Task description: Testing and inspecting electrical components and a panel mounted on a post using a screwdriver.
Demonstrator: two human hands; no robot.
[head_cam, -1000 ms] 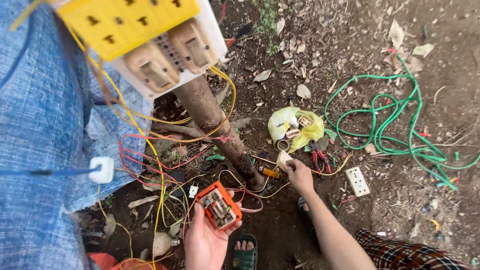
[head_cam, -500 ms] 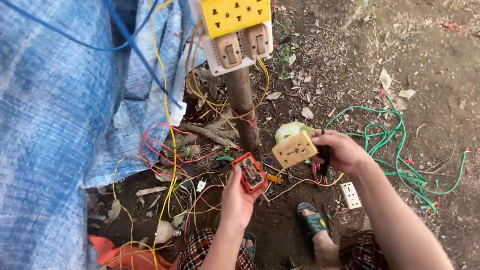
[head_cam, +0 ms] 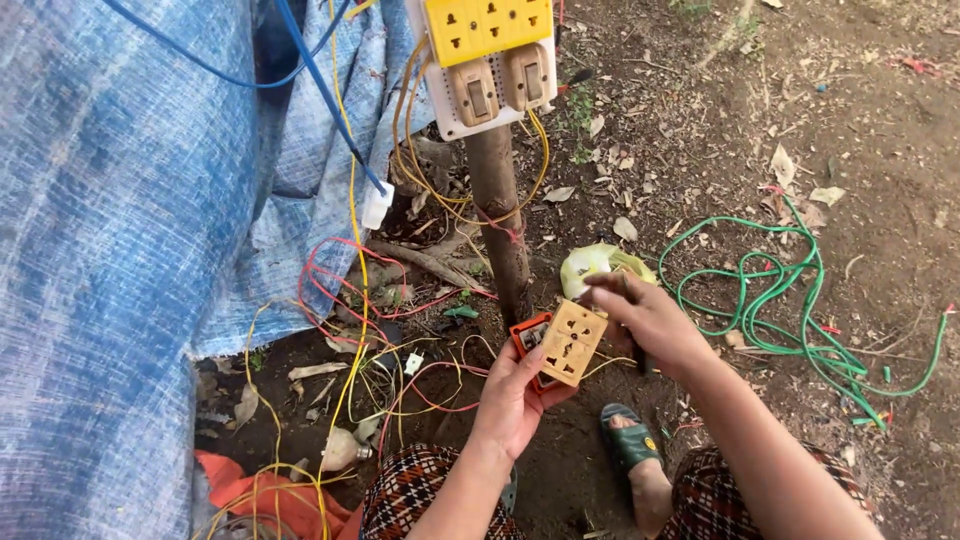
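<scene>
Head camera view, looking down at a person's two bare hands over bare dirt ground. The left hand (head_cam: 515, 400) is closed around a small orange plastic socket box (head_cam: 530, 338), gripping it from below with the open side facing up. The right hand (head_cam: 650, 320) pinches the upper edge of a tan square plastic socket faceplate (head_cam: 572, 343) with several plug holes, its fingers together on the plate; the plate is tilted and lies against the orange box, covering most of it. Thin yellow and red wires (head_cam: 420, 385) trail from the box across the ground to the left. Just behind the hands stands a brown wooden post (head_cam: 498, 215), which carries a white board with a yellow multi-socket panel and two tan switches (head_cam: 490, 60) at its top. A crumpled yellow-green plastic bag (head_cam: 600, 265) lies beside the post, just above the right hand. A coil of green cable (head_cam: 790, 300) lies on the dirt to the right, well apart from the hands. A blue woven tarpaulin (head_cam: 120, 250) hangs along the left side. A foot in a green sandal (head_cam: 630, 445) rests below the right hand.
</scene>
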